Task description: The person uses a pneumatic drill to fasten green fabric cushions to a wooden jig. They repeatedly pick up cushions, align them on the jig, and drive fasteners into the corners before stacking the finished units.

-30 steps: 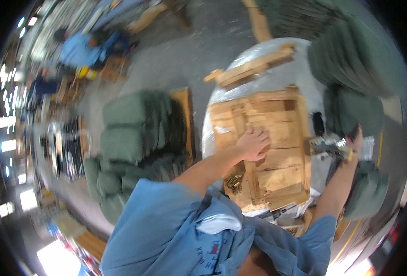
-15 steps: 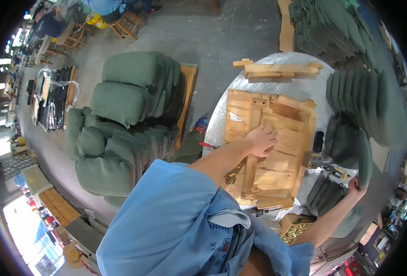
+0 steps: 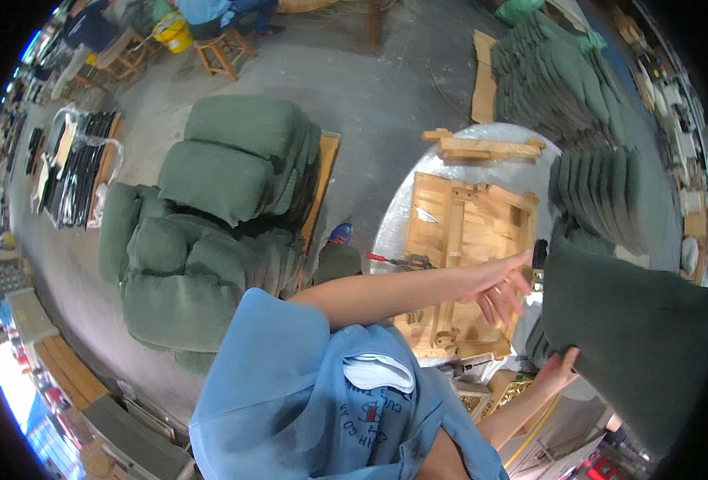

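Note:
My right hand (image 3: 558, 370) grips the near edge of a large dark green padded panel (image 3: 630, 328), held up on the right with the thumb over its face. Above the right part of a wooden jig (image 3: 494, 232), my left hand (image 3: 494, 288) reaches toward the panel, fingers spread and nothing in them. The jig is a flat board with raised wooden strips, lying on a round table (image 3: 390, 228) covered in silvery wrap. A red-handled tool (image 3: 378, 258) lies at its left edge. My left forearm hides part of the board.
Stacks of green padded panels (image 3: 218, 184) stand on the left; more panels (image 3: 598, 192) stand in rows on the right. Loose wooden strips (image 3: 490, 149) lie at the table's far end. Brass-coloured hardware fills a box (image 3: 500, 384) close by. A seated person (image 3: 206, 12) is far off.
My right hand has lifted the panel from the pile on the right and turned its broad face into view. My left hand has come off the board and moved right toward it.

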Available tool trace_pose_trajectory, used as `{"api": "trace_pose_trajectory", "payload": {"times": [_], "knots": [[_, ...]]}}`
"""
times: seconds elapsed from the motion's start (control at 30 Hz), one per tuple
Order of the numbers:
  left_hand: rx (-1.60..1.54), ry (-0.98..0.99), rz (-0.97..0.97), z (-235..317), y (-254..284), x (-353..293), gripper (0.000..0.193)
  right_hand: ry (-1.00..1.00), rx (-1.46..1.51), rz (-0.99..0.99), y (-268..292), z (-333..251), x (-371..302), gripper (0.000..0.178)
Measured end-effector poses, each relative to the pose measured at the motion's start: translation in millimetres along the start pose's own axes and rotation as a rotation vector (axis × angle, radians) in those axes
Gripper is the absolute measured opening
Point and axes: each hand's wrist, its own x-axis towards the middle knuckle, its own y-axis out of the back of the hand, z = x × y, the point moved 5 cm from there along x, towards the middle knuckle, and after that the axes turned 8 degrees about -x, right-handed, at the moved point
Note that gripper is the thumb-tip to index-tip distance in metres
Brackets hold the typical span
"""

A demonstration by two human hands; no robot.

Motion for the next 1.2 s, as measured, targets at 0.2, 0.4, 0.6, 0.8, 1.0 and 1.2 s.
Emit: {"api": "trace_pose_trajectory", "payload": {"times": [0.2,0.4,0.6,0.8,1.0,1.2], "knots": [[-0.003,-0.537,-0.107,40.9,0.9,-134.9,0.067,0.669,-0.642,-0.412,-133.9,-53.9,-33.7,0.035],[0.133,-0.641,0.042,32.0,80.2,-172.6,0.05,0.326,-0.216,-0.286,-211.2,-27.2,-49.9,0.045],[-0.207,-0.272,0.354,40.9,59.0,-235.2,0.064,-0.955,0.371,-0.482,-228.1,44.2,-201.1,0.056],[0.004,-0.456,0.518,9.5,126.6,-144.7,0.09,-1.021,0.461,0.021,-187.7,-61.9,-286.7,0.075],[0.001,-0.258,0.385,-71.1,107.7,-64.5,0.086,-1.132,0.497,0.255,-104.4,-20.1,-331.0,0.083],[0.27,0.21,0.378,-145.2,169.1,7.0,0.065,-1.138,0.584,0.259,-54.1,9.1,-341.2,0.077]]}}
